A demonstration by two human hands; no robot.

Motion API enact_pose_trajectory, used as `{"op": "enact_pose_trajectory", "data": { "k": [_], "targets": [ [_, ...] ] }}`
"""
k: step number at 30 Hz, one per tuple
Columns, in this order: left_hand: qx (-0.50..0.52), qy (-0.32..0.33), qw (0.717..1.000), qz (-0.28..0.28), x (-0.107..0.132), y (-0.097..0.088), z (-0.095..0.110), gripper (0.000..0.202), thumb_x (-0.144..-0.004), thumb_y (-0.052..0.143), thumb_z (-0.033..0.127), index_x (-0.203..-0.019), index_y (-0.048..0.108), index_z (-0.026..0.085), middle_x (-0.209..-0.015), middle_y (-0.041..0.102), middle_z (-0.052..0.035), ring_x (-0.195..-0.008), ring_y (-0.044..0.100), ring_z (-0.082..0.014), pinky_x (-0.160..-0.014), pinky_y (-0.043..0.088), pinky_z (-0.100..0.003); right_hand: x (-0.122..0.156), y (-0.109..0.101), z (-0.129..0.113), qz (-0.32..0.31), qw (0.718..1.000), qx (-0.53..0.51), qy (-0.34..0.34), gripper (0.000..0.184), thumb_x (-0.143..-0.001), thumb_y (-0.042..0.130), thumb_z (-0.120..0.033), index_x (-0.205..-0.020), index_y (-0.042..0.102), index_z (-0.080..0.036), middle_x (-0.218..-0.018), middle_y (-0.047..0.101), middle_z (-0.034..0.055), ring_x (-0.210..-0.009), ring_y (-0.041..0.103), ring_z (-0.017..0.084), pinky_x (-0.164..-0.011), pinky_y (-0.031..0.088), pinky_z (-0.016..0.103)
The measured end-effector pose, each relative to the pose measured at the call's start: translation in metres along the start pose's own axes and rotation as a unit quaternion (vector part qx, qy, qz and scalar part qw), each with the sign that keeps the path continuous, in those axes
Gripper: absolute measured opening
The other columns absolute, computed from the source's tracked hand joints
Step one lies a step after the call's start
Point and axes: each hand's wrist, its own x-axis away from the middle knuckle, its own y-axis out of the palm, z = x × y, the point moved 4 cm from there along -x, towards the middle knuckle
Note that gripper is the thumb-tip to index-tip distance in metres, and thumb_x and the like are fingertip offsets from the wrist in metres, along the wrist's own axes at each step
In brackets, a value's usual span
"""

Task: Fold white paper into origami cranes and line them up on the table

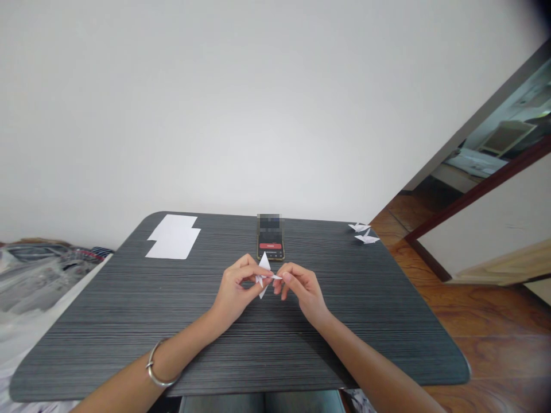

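Note:
A small white paper crane [264, 261] is held above the middle of the dark table, its pointed wings sticking up and down. My left hand [238, 285] pinches its body between thumb and fingers. From the other side, my right hand [302, 288] is closed on a narrow pointed end of the same crane. The fingertips hide part of the folded body. Just behind the crane lies a phone [271, 238] with a lit screen, close to my fingers but apart from them.
White paper sheets [173, 244] overlap at the table's back left. Two folded paper cranes [367, 237] stand near the back right edge. The dark wood-grain table [129, 321] meets a white wall [267, 115]. Plastic-wrapped things [43, 281] lie left of the table.

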Motion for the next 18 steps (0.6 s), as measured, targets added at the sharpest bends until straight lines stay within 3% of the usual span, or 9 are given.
{"op": "enact_pose_trajectory", "data": {
  "k": [10,18],
  "targets": [
    [-0.128,0.098,0.987,-0.007,-0.001,-0.001,0.004,0.016,-0.074,0.059,0.008,-0.082,0.068,0.019,-0.068,0.048,0.0012,-0.061,0.049,-0.0088,-0.054,0.041,-0.019,-0.003,-0.009,0.009,0.018,0.995,0.037,0.088,0.016,-0.07,0.065,-0.03,-0.067,0.062,-0.015,-0.057,0.057,-0.0011,-0.05,0.052,0.009,-0.043,0.041,0.018],
    [-0.181,0.119,0.976,-0.023,0.002,0.001,0.003,0.017,-0.076,0.057,0.008,-0.084,0.067,0.019,-0.072,0.048,0.0003,-0.061,0.049,-0.0082,-0.053,0.041,-0.018,-0.005,-0.013,0.013,0.013,0.987,0.025,0.161,0.016,-0.065,0.068,-0.029,-0.064,0.065,-0.013,-0.051,0.061,-0.0006,-0.044,0.052,0.007,-0.041,0.039,0.017]
  ]
}}
